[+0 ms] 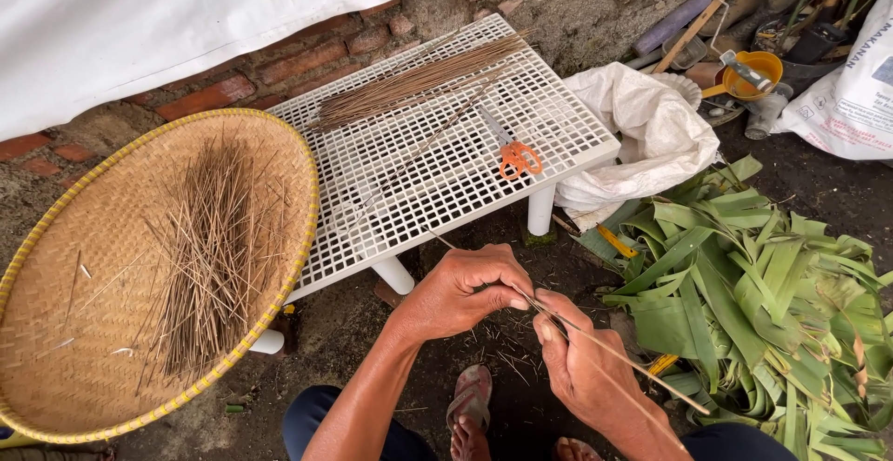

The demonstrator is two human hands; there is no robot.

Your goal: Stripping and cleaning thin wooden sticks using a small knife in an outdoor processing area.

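Head view, looking down. Left hand (462, 292) and right hand (584, 368) both pinched tight on one thin stick (621, 357); fingers narrow, closed around it. Stick runs diagonally between the hands and out past the right wrist toward lower right, held low over bare dirt, just in front of the white grid table (437, 159).

Surroundings: pile of green leaves (753, 303) just right of the hands. White sack (651, 131) beside the table's right edge. Foot in a sandal (472, 405) below the hands.

On the table: bundle of long sticks (419, 80) along the far side; orange-handled scissors (513, 152) near the right edge.

Containers: round woven tray (56, 331), left of the table, holds loose short sticks (216, 247)
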